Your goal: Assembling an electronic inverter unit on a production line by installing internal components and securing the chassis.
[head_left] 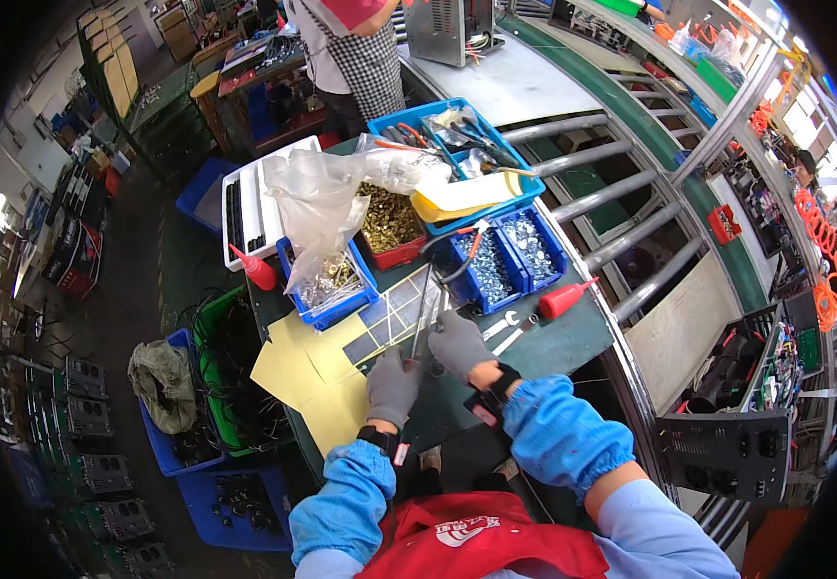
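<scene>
My left hand (394, 388), in a grey glove, is closed at the table's near edge. A long thin metal rod-like tool (425, 304) rises from its fingertips. Just to the right, my gloved right hand (461, 345) is closed, its fingers close to the rod; what they hold is hidden. Beyond them a dark and orange cable (473, 251) with a pale end lies against a blue bin of small metal fasteners (488, 270). Two wrenches (509, 333) lie right of my right hand. Yellow sheets (307, 372) and a printed sheet (390, 318) lie left of the hands.
A red bin of brass-coloured parts (390, 224), a blue bin with plastic bags (330, 289) and a blue tool tray (510, 198) crowd the far side. Red squeeze bottles (563, 299) flank them. A roller conveyor (621, 227) runs along the right. Another person (361, 72) stands beyond the table.
</scene>
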The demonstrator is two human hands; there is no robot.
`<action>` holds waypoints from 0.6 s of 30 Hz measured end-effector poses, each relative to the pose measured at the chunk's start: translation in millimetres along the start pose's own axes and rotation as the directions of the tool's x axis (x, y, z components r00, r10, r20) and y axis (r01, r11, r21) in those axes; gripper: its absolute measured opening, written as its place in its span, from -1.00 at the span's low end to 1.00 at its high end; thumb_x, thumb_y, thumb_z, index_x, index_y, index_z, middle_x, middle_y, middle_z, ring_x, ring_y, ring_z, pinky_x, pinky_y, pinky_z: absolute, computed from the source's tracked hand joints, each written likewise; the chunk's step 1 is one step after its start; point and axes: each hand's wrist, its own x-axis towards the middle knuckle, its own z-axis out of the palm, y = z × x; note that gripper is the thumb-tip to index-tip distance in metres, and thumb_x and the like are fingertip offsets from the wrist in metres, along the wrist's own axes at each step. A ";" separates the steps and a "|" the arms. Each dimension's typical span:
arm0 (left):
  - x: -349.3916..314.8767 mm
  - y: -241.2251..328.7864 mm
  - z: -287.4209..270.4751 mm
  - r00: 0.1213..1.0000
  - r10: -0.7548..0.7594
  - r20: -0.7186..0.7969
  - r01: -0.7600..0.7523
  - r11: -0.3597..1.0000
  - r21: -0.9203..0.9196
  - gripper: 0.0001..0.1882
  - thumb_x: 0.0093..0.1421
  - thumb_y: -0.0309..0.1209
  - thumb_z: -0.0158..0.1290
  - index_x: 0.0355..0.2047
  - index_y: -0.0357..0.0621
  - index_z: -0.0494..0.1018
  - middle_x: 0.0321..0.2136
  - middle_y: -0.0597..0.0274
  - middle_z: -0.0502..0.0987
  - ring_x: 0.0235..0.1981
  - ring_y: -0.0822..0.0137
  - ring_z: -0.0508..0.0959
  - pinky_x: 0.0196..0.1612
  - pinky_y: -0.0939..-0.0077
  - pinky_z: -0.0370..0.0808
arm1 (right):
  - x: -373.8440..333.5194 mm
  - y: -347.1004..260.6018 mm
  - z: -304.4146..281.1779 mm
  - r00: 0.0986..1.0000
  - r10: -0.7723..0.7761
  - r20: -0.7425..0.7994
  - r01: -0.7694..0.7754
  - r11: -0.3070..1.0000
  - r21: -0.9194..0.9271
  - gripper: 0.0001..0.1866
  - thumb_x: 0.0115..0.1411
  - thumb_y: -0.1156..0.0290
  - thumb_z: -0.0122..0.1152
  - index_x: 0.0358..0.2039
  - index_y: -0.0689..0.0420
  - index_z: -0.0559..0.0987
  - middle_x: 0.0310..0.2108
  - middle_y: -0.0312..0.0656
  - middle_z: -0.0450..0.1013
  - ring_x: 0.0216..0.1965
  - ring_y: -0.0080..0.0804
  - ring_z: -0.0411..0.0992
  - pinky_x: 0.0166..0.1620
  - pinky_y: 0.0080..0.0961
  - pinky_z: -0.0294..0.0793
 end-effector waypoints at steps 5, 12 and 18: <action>-1.2 -7.9 0.1 1.000 -0.003 -0.025 0.000 0.993 -0.120 -0.59 0.14 -0.19 0.12 -0.12 -0.23 0.41 -0.22 -0.21 0.51 -0.18 -0.19 0.53 -0.14 0.02 0.46 | 48.6 -33.7 38.2 0.984 0.181 -0.007 -0.173 0.927 -0.332 -0.55 0.14 0.47 0.17 0.01 0.35 0.30 -0.20 0.21 0.54 -0.14 0.07 0.56 -0.09 -0.16 0.57; 0.9 -10.2 -5.5 1.000 -0.011 0.027 0.013 0.998 -0.066 -0.62 0.13 -0.22 0.13 -0.11 -0.16 0.42 -0.24 -0.14 0.51 -0.20 -0.13 0.53 -0.15 0.04 0.46 | 64.1 -33.5 47.5 0.971 0.233 -0.045 -0.234 0.909 -0.344 -0.48 0.17 0.43 0.17 0.06 0.40 0.24 -0.15 0.17 0.54 -0.13 0.04 0.57 -0.11 -0.17 0.58; -1.6 -6.2 0.8 0.999 0.009 -0.034 -0.011 0.998 -0.061 -0.64 0.09 -0.23 0.16 -0.14 -0.11 0.44 -0.26 -0.09 0.51 -0.22 -0.09 0.54 -0.18 0.04 0.47 | 72.0 -22.5 53.7 0.974 0.227 0.017 -0.203 0.901 -0.384 -0.63 0.19 0.43 0.15 -0.04 0.35 0.38 -0.13 0.19 0.52 -0.06 0.05 0.53 -0.09 -0.16 0.57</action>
